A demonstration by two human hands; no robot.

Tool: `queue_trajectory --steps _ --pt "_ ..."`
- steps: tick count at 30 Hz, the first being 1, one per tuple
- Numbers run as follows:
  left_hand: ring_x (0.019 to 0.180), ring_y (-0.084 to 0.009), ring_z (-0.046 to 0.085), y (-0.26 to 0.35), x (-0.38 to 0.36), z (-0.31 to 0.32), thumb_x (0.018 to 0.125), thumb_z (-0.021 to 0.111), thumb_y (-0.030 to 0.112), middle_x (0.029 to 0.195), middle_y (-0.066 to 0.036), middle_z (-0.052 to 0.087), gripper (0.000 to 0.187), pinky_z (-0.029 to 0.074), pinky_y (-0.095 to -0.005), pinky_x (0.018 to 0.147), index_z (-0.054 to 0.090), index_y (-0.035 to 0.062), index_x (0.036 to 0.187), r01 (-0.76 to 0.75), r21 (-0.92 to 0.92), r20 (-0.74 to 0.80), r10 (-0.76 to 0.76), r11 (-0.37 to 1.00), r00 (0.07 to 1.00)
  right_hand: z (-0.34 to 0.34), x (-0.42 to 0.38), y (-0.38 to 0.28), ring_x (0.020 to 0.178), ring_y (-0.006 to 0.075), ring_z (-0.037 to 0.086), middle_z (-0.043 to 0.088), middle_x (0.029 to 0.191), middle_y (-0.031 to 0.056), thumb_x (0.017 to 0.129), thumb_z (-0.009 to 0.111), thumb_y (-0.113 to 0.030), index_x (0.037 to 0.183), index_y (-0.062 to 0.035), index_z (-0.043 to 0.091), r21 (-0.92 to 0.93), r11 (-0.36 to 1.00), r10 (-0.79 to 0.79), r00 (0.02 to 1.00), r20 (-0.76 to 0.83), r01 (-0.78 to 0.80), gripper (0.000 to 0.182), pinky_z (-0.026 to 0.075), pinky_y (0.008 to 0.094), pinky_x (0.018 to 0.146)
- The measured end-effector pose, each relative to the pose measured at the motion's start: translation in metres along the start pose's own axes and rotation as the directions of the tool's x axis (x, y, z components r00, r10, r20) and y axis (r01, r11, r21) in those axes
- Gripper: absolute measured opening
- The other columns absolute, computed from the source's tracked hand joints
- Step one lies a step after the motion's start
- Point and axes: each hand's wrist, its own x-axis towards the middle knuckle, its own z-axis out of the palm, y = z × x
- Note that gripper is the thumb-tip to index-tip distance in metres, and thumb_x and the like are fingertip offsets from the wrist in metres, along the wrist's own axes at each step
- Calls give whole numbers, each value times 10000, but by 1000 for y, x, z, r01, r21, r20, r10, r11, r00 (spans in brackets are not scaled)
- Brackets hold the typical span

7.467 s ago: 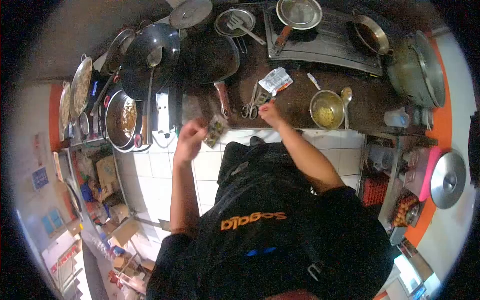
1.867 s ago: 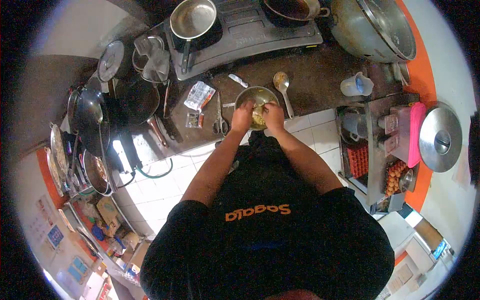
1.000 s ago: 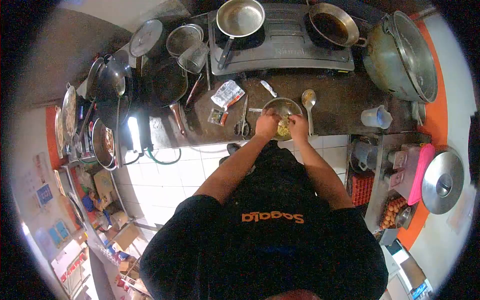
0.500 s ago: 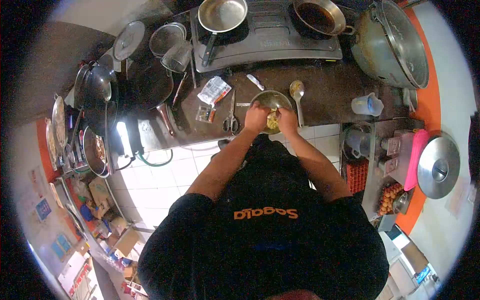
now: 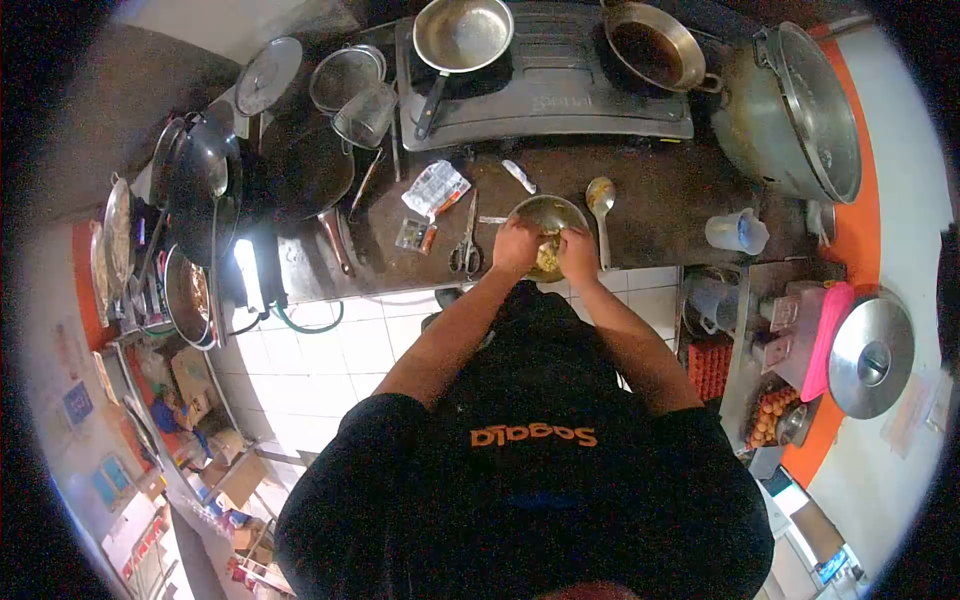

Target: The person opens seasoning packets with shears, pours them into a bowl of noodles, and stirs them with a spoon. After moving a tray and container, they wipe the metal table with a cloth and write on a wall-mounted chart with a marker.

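Observation:
A round metal bowl (image 5: 560, 212) stands at the counter's front edge, with yellow crumbly food (image 5: 547, 257) in it that looks like broken dry noodles. Over the bowl's left side, my left hand (image 5: 516, 247) has its fingers curled inward onto the food. My right hand (image 5: 577, 255) is closed in the same way at the right side, close to the left one. The fingertips are partly hidden. Left of the bowl lie scissors (image 5: 467, 245), small sachets (image 5: 415, 236) and a torn white packet (image 5: 436, 189). A large spoon (image 5: 601, 205) rests to its right.
Behind the counter space is a stove (image 5: 560, 100) bearing a frying pan (image 5: 463, 35) and a wok-like pan (image 5: 655, 50). A big pot (image 5: 770, 120) and a plastic jug (image 5: 737, 232) stand right. Woks (image 5: 205, 180) and strainers (image 5: 347, 78) crowd the left.
The camera view has tilted a little, so the counter things sit slightly lower and further right. Both hands stay at the bowl, with their fingers slightly shifted.

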Motion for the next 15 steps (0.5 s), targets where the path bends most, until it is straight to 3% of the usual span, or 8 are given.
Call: queue_trajectory --steps 2,5,7,8,10,12,13,15 --pt "840 -283 566 -2 0 -5 690 594 101 798 -123 613 81 474 -384 758 643 84 753 24 33 15 -24 999 1000 4 1 2 853 346 558 606 868 159 726 580 -36 881 -16 625 24 997 -77 997 -19 78 163 455 429 735" --pt "797 -297 577 -7 0 -15 689 598 86 781 -140 608 80 473 -390 733 635 59 755 -57 -79 -88 50 995 995 9 5 0 888 310 569 605 904 136 740 618 -73 937 -22 609 193 980 43 999 14 -45 204 466 390 742" --pt "763 -331 579 -15 2 -15 707 611 97 802 -162 613 122 469 -400 707 636 37 810 329 -374 -223 -428 867 876 8 8 0 906 257 583 606 946 116 765 642 -125 1020 -30 576 392 920 21 994 -110 24 280 469 359 757" --pt "691 -347 576 -34 4 -2 731 672 193 760 -175 604 262 460 -400 649 586 3 891 346 -540 -254 -540 767 802 11 9 4 907 220 585 598 984 106 780 650 -143 1104 -43 543 450 893 70 991 -118 -10 356 465 346 754" --pt "690 -322 590 -57 2 6 717 689 213 762 -165 614 317 464 -390 655 585 1 928 409 -627 -230 -659 663 716 -17 5 -9 910 216 588 597 998 113 782 646 -134 1110 -34 542 471 874 154 988 -27 -124 359 464 342 759" --pt "801 -322 588 -83 -1 13 718 711 246 851 -149 628 377 462 -406 700 600 40 1014 587 -677 -26 -811 445 585 -27 -5 -12 913 211 592 596 1011 119 784 643 -125 1116 -25 541 480 845 232 971 64 -234 362 463 339 764" --pt "801 -322 588 -89 -6 7 718 711 246 851 -149 628 377 462 -406 700 600 40 1014 587 -677 -31 -815 443 579 -24 -10 -5 896 211 595 597 1002 118 786 640 -119 1127 -24 538 430 877 225 974 31 -216 368 464 331 754" --pt "879 -309 573 -102 -16 -5 697 733 307 898 -157 619 460 445 -400 761 588 27 1033 490 -493 -267 -662 718 701 -20 -22 8 879 210 598 599 993 118 789 638 -113 1138 -22 535 376 906 211 978 -3 -194 375 465 323 745"
